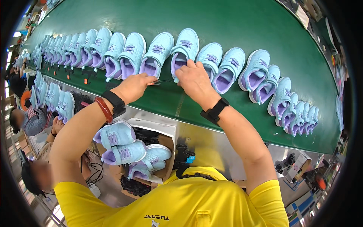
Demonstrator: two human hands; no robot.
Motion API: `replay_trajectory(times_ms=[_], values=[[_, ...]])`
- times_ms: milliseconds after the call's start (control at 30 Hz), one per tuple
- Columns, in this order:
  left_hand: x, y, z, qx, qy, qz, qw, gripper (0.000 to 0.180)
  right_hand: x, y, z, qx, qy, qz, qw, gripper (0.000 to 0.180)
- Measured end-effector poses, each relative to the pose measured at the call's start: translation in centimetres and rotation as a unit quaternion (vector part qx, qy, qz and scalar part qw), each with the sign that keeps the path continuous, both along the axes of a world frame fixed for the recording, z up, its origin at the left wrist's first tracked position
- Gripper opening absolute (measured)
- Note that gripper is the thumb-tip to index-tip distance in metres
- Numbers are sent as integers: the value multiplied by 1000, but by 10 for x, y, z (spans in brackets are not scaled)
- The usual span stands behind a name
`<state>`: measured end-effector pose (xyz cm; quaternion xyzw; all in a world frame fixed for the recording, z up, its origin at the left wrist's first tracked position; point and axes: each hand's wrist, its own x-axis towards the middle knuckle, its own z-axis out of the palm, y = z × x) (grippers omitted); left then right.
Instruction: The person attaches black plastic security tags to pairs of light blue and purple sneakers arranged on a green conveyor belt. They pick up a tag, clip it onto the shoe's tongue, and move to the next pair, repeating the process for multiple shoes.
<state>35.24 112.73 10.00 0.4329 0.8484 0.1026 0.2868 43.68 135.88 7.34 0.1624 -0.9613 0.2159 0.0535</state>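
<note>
A light blue sneaker (185, 47) with purple lining and laces stands on the green table, its heel toward me. My right hand (194, 81) is closed at the heel of this sneaker, its fingertips partly hidden. My left hand (136, 87) pinches a small black tag (154, 83) with an orange patch. A thin dark strand reaches from the tag toward my right fingers. Just beyond my left hand is another light blue sneaker (158, 51), and close to my right hand is a third sneaker (210, 56).
The green table (211, 17) carries a long curved row of matching sneakers (99, 45), continuing right (283, 98). Along its near edge at left lie tags (86, 81). Below stands a cardboard box (169, 151) with sneakers (124, 153) and black items. A co-worker (38, 170) is at lower left.
</note>
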Motion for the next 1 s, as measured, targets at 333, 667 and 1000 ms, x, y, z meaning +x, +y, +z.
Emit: replay_trajectory(times_ms=[333, 667, 1000], values=[[8, 4, 12, 9, 27, 34, 999, 38, -7, -17, -7, 51, 47, 15, 997, 4], [8, -1, 11, 19, 34, 52, 998, 34, -13, -10, 9, 55, -3, 29, 998, 10], [13, 3, 14, 7, 53, 46, 998, 36, -14, -14, 1, 60, 16, 23, 998, 13]])
